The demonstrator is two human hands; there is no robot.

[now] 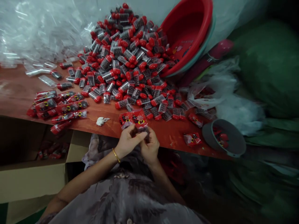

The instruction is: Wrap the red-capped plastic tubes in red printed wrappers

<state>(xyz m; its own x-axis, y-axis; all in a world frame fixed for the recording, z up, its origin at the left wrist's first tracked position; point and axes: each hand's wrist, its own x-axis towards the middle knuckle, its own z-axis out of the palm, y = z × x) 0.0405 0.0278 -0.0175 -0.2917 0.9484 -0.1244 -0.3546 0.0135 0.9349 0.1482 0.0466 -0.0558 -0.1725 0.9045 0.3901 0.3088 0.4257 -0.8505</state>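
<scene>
A pink cylinder point(216, 53) (banded) tilts near green fabric point(268, 68), a crumpled white scrap point(102, 121) well apart.

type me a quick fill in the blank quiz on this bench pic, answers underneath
1. A gold bracelet circles the ____ wrist.
2. The left hand and right hand hold printed packaging that is mainly ____.
3. The crumpled scrap is ____ in colour.
4. The grey round container stands on the picture's ____ side.

Missing words: left; red; white; right
</scene>
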